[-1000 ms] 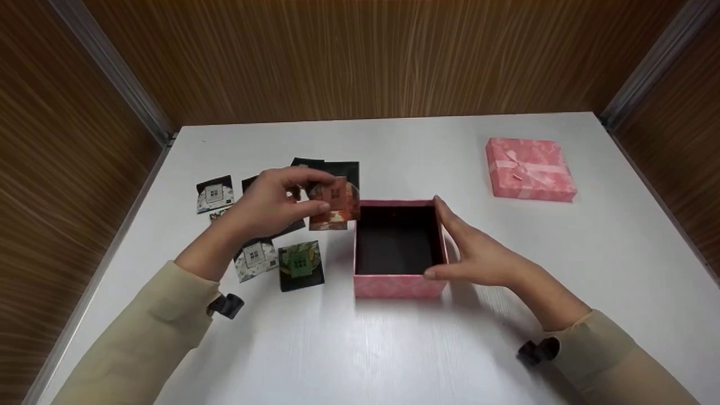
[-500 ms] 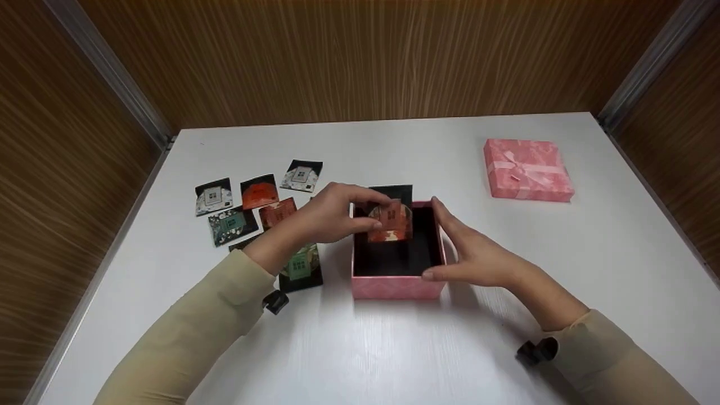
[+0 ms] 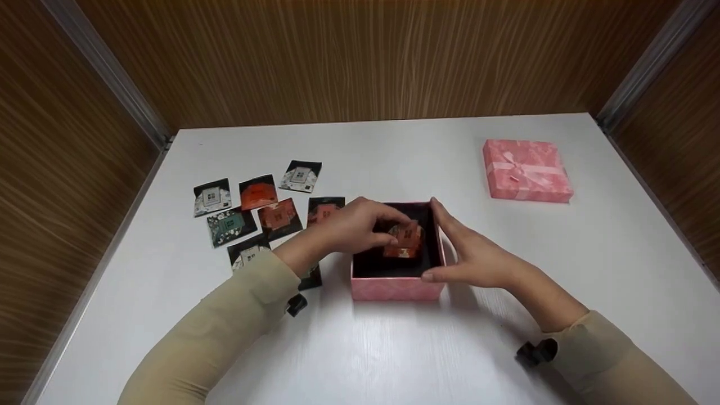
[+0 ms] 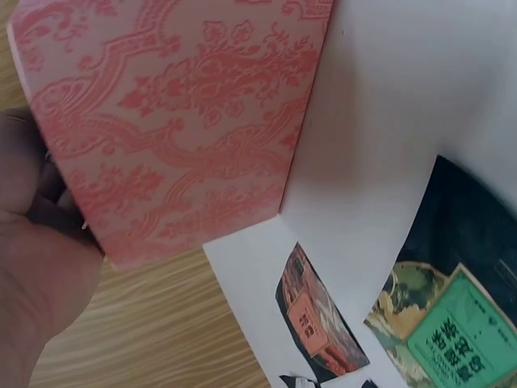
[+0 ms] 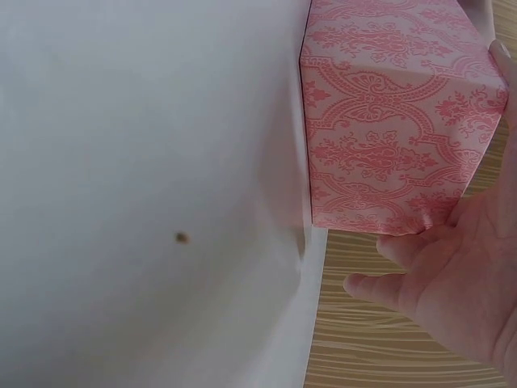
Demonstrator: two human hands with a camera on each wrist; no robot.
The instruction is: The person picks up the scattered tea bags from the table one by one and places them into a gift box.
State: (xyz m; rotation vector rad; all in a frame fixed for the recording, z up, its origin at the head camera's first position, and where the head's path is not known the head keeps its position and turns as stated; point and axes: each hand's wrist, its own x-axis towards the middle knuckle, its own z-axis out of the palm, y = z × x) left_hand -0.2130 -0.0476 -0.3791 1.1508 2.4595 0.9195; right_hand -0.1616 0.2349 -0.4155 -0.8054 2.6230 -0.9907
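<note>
An open pink gift box (image 3: 396,288) with a black inside stands at the table's middle. My left hand (image 3: 360,225) reaches over its left wall and pinches an orange-and-black sachet (image 3: 406,242) inside the box, above or touching the floor; I cannot tell which. The box's patterned wall (image 4: 186,121) hides those fingertips in the left wrist view. My right hand (image 3: 478,256) holds the box at its right side, thumb at the front corner and a finger at the back one. In the right wrist view the right hand (image 5: 452,283) lies against the box wall (image 5: 388,153).
Several flat sachets lie left of the box, among them a red one (image 3: 259,192), a white one (image 3: 301,176) and a green one (image 4: 460,339) partly under my left arm. A pink lid with a bow (image 3: 527,170) sits at the back right. Wood-grain panels (image 3: 360,62) surround the white table.
My left hand has carried the orange sachet from the pile to the right and down into the box. The right hand and the box have stayed in place.
</note>
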